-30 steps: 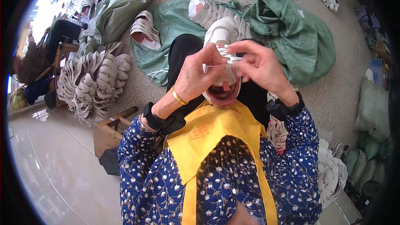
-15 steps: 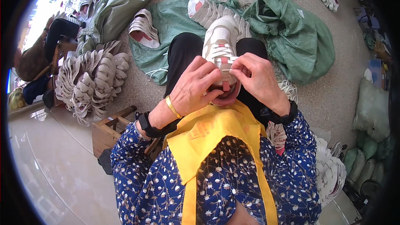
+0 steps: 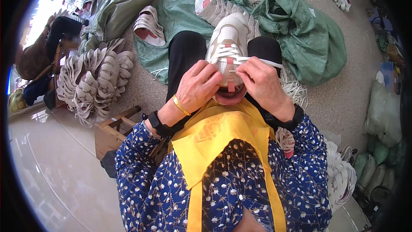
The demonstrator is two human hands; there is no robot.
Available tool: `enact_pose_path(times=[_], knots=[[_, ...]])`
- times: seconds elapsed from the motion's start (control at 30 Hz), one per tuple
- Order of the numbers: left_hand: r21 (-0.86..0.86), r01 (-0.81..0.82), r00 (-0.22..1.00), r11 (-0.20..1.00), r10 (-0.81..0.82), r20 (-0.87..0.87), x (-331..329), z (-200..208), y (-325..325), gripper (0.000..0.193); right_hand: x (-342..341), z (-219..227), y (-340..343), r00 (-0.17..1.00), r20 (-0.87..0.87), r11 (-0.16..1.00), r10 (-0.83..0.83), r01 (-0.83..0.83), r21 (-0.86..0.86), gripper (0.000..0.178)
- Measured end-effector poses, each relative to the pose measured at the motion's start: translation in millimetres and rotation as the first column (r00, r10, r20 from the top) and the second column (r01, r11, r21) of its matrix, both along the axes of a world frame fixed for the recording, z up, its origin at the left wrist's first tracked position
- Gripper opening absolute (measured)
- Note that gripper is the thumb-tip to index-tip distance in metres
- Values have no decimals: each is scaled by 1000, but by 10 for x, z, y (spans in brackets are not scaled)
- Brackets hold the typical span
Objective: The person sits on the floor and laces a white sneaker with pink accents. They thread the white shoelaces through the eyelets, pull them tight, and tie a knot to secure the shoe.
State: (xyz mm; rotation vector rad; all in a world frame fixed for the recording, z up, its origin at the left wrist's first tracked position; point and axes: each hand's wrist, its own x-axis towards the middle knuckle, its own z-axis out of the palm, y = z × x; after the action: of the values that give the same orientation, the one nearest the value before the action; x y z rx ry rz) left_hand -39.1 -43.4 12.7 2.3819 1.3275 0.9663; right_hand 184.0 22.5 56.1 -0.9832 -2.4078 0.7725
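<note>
A white and beige sneaker upper [image 3: 228, 34] with pink accents lies between my knees, its toe pointing away from me. White lace [image 3: 227, 51] crosses the eyelets below the toe. My left hand [image 3: 199, 83] is closed at the left eyelet edge, gripping the sneaker upper; its fingertips are partly hidden. Across the pink-marked tongue [image 3: 231, 86], my right hand [image 3: 262, 85] pinches a white shoelace between thumb and forefinger, its short tip pointing left. A loose length of shoelace [image 3: 269, 62] runs out to the right behind that hand.
Green woven sacks [image 3: 307, 38] lie ahead, with rows of uppers [image 3: 219, 10] on them. A large pile of uppers [image 3: 92, 79] sits left, near a wooden stool [image 3: 113, 131]. Bundled white laces [image 3: 295, 91] hang by my right knee. Another person's dark-clothed leg [image 3: 64, 30] shows far left.
My left hand's thumb and fingers have drawn together and shifted slightly left. A loop of lace now stretches to the right past my right hand. My knees have spread a little.
</note>
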Motion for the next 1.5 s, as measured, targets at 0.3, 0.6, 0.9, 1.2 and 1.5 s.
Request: enact_pose_path(times=[0.3,0.6,0.9,1.2,1.5], knots=[[106,-45,999,993,45,-5,97,-90,-73,28,-29,-68,-33,980,-115,973,-165,143,-180,5],[155,-101,995,983,103,-1,207,-8,-46,21,-63,-27,25,941,-122,924,-314,274,-266,7],[148,-106,993,983,96,71,192,6,-47,22,-93,-65,74,935,-53,869,-351,305,-389,10],[156,-107,990,982,91,109,195,9,-38,21,-55,-103,109,902,-69,701,-426,281,-656,12],[161,-97,991,982,81,106,189,1,-53,20,-115,-70,130,960,-8,880,-280,253,-403,15]])
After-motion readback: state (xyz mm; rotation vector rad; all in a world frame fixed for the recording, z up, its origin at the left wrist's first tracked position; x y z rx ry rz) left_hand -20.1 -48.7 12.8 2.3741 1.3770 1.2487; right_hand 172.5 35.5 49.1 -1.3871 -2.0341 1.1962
